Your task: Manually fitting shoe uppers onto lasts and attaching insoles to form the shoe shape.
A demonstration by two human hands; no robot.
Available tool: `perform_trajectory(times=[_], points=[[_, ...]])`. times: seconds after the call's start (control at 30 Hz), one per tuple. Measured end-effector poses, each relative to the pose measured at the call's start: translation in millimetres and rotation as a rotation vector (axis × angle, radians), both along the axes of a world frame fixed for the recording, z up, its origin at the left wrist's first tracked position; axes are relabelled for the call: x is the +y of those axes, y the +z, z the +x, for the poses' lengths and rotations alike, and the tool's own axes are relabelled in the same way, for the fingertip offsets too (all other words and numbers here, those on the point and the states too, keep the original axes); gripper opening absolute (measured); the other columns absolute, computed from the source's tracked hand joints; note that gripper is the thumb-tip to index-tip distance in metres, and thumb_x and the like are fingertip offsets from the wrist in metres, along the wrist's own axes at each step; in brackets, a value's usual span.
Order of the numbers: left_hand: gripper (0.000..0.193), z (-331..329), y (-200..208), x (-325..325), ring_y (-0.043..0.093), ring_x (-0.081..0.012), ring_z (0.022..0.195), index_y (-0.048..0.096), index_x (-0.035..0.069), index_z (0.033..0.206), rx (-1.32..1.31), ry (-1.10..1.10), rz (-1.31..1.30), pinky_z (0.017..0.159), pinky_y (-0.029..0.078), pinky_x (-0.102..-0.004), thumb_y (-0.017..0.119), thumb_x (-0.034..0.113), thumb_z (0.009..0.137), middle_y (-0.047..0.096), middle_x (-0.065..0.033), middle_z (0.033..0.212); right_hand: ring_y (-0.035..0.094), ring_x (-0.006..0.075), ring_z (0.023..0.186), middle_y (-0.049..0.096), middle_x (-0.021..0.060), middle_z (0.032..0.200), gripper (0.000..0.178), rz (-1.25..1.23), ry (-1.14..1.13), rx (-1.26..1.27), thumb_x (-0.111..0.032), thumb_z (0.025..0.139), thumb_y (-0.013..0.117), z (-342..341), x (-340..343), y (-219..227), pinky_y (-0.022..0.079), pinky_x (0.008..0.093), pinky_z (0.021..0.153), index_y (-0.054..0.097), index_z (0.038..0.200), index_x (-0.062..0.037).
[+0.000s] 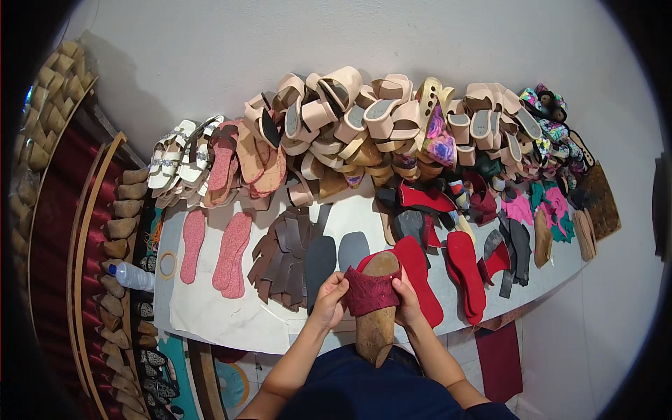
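Observation:
Close to my body, at the table's near edge, both hands grip a wooden shoe last [374, 336] wrapped with a dark red shoe upper [371, 292]. My left hand [332, 297] is closed on the upper's left edge, thumb on top. On the other edge, my right hand [406, 297] is closed the same way. The last's narrow end points toward me, and a bit of bright red shows at its far end. Just beyond lie a dark grey sole piece [321, 262], a lighter grey one [353, 248] and red insoles [418, 280].
Pale slide sandals [392, 115] are heaped along the wall. Pink insoles [231, 255] and brown strips [285, 252] lie at left, more red insoles [465, 273] at right. Left of the table [203, 329], a rack holds wooden lasts [126, 208] near a plastic bottle [134, 276].

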State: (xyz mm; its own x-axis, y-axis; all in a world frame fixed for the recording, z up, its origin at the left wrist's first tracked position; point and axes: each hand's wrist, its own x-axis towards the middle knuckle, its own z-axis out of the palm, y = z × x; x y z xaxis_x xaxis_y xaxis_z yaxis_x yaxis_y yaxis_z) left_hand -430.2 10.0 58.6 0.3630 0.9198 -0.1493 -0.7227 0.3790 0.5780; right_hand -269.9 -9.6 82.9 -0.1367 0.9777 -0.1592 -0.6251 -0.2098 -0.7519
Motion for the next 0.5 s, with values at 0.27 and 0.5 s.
perform_trajectory(times=[0.27,0.5], points=[[0.014,14,-3,6,0.054,-0.0112,0.084,0.047,0.008,0.089,-0.027,0.065,0.003,0.078,0.043,-0.0268,0.042,0.021,0.09,0.056,-0.0036,0.089,0.041,0.0219,0.111,0.039,0.0113,0.121,0.065,-0.004,-0.025,-0.009,-0.033,0.076,0.054,-3,2,4,0.034,0.0359,0.093,0.025,0.128,-0.0076],[0.017,24,10,3,0.052,-0.0118,0.088,0.044,0.008,0.096,-0.028,0.113,-0.033,0.08,0.042,-0.0282,0.037,0.024,0.092,0.053,-0.004,0.096,0.043,0.0221,0.109,0.04,0.011,0.12,0.064,-0.014,-0.024,0.025,-0.031,0.076,0.054,1,4,1,0.036,0.0361,0.092,0.025,0.128,-0.008]])
